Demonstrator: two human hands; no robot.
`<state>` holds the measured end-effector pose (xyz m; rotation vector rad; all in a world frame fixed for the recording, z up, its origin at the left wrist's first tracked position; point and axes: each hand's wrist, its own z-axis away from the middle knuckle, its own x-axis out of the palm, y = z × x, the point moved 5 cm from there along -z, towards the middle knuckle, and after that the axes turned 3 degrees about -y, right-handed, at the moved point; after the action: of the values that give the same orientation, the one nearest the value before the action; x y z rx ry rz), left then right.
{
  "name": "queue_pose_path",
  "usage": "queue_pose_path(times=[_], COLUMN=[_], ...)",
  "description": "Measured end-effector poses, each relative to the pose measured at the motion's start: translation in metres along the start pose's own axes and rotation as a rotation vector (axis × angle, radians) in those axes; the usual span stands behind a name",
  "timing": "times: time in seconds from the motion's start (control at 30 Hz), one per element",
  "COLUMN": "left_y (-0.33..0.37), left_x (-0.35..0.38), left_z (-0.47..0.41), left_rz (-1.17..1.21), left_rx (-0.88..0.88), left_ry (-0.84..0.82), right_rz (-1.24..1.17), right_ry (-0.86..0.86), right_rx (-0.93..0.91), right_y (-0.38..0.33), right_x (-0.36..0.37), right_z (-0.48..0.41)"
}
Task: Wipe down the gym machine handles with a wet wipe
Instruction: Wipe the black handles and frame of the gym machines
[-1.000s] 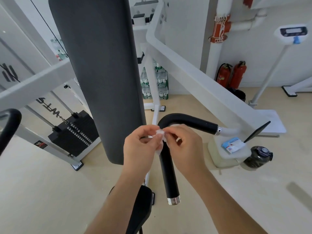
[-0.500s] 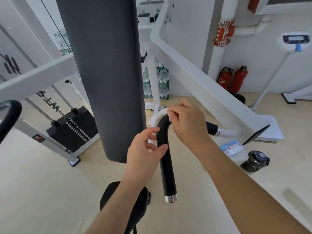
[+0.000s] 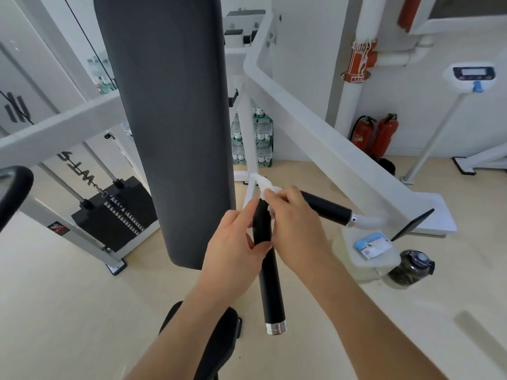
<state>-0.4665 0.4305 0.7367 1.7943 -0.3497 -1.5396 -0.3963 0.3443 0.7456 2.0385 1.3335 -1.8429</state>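
Both hands on handle, wipe pinched

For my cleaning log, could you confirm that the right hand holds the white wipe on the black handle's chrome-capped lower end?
Not quite. The head view shows the right hand holding the white wipe on the black handle at its upper bend, well above the chrome cap.

This is a gym. A black weight stack on guide rods stands to the left of the left hand, and a tall padded backrest rises just beyond that hand. Both hands are on a black machine handle fixed to a white steel frame. A column scale stands far right of the right hand.
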Motion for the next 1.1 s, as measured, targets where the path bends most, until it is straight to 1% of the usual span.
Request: queue_pose_path(times=[0.1,0.17,0.23,0.37,0.43,0.5,0.53,0.57,0.63,0.7,0.8,0.83,0.87,0.93,1.0,1.03,1.1], left_y=[-0.003,-0.002,0.001,0.005,0.003,0.004,0.004,0.005,0.004,0.003,0.006,0.007,0.008,0.012,0.017,0.019,0.02], left_x=[0.001,-0.001,-0.003,-0.006,-0.004,-0.003,-0.003,-0.004,-0.003,-0.002,-0.003,-0.003,-0.003,-0.005,-0.005,-0.004,-0.001], left_z=[-0.002,-0.004,-0.008,-0.016,-0.016,-0.015,-0.015,-0.015,-0.016,-0.015,-0.012,-0.012,-0.014,-0.018,-0.022,-0.024,-0.025], left_rz=[-0.062,-0.079,-0.096,-0.156,-0.137,-0.118,-0.113,-0.113,-0.118,-0.123,-0.132,-0.134,-0.125,-0.095,-0.109,-0.133,-0.192], left_rx=[-0.029,-0.031,-0.015,0.008,0.009,0.011,0.016,0.025,0.039,0.042,0.047,0.048,0.047,0.06,0.097,0.115,0.154], left_ry=[-0.036,-0.035,-0.005,0.079,0.074,0.075,0.08,0.087,0.091,0.065,0.044,0.051,0.064,0.095,0.111,0.115,0.128], right_rz=[0.063,-0.04,-0.101,-0.089,-0.078,-0.08,-0.082,-0.072,-0.059,-0.06,-0.047,-0.046,-0.051,-0.075,-0.093,-0.091,-0.069], right_ry=[-0.001,0.075,0.172,0.219,0.286,0.404,0.435,0.435,0.368,0.37,0.475,0.496,0.491,0.447,0.396,0.386,0.425], right_rx=[-0.039,-0.008,-0.009,-0.101,-0.055,0.055,0.087,0.088,0.029,0.011,0.21,0.256,0.254,0.159,0.077,0.079,0.191], right_y=[0.016,0.029,0.025,0.004,0.017,0.03,0.028,0.019,0.0,0.01,0.051,0.052,0.046,0.02,0.012,0.021,0.05], right_x=[-0.012,-0.016,-0.014,0.004,0.002,-0.004,-0.003,0.0,0.01,0.008,-0.007,-0.009,-0.007,0.001,0.005,0.002,-0.01], right_z=[-0.016,-0.023,-0.022,-0.008,-0.008,-0.007,-0.006,-0.005,-0.002,0.001,0.006,0.007,0.004,-0.003,-0.005,-0.002,0.011])
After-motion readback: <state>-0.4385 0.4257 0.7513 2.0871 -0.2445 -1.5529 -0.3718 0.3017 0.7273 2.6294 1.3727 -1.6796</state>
